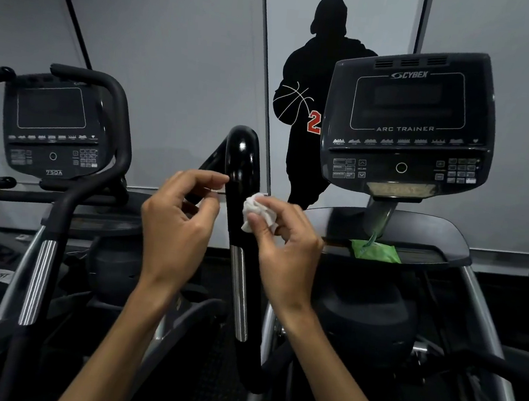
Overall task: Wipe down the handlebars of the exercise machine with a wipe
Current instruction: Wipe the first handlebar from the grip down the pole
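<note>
Gym: wipe (257, 211) in right-hand fingers (270, 230), against handlebar (242, 178).

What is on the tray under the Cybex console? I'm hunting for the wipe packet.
A green packet lies on the tray, just in front of the console's post. The post's base covers the packet's back edge, and its label can't be read.

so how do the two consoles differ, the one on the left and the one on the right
The right console looks larger and closer, while the left console looks smaller and farther off. The right one reads CYBEX and ARC TRAINER; the left one reads 750A. A curved black bar wraps around the left console; no such bar frames the right one. Both are dark, with unlit screens and button pads below.
</note>
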`<state>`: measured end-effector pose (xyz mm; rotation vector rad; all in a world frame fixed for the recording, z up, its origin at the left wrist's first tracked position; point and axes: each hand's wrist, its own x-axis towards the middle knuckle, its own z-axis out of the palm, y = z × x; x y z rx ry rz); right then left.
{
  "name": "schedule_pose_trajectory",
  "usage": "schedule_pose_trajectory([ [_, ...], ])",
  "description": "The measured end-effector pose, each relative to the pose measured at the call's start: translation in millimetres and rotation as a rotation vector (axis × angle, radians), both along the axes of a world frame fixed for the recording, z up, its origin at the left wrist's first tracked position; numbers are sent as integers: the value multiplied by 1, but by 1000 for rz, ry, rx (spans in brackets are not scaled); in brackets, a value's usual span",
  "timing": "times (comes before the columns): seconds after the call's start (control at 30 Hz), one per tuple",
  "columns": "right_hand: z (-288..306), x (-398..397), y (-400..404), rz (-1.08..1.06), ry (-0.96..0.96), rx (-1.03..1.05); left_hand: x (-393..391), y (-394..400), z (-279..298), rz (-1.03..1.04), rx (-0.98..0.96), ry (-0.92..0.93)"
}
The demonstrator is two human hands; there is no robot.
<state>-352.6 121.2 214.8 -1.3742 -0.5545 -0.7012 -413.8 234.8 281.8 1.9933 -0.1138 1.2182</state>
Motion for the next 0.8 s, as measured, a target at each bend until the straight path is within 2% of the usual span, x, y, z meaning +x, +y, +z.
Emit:
schedule_pose_trajectory([
  [0.07,-9,-3,-1,-63,-43,-44,-1,1,-3,-2,2,0],
  [0.2,4,14,-1,-78,75,24,1,1,-4,-10,10,14],
  [0.3,14,10,5,-91,33,38,4,-1,-2,-36,42,20],
  [0.47,-9,0,3,-116,-10,-42,9,2,-6,-47,62,32],
  [0.6,34,17,8,-147,-19,17,13,1,-8,-54,-12,39],
  [0.7,42,8,19,-182,-169,-121,15,1,-8,-83,-52,39],
  [0.8,11,-7,23,-257,-258,-282,12,4,-8,-79,-54,49],
])
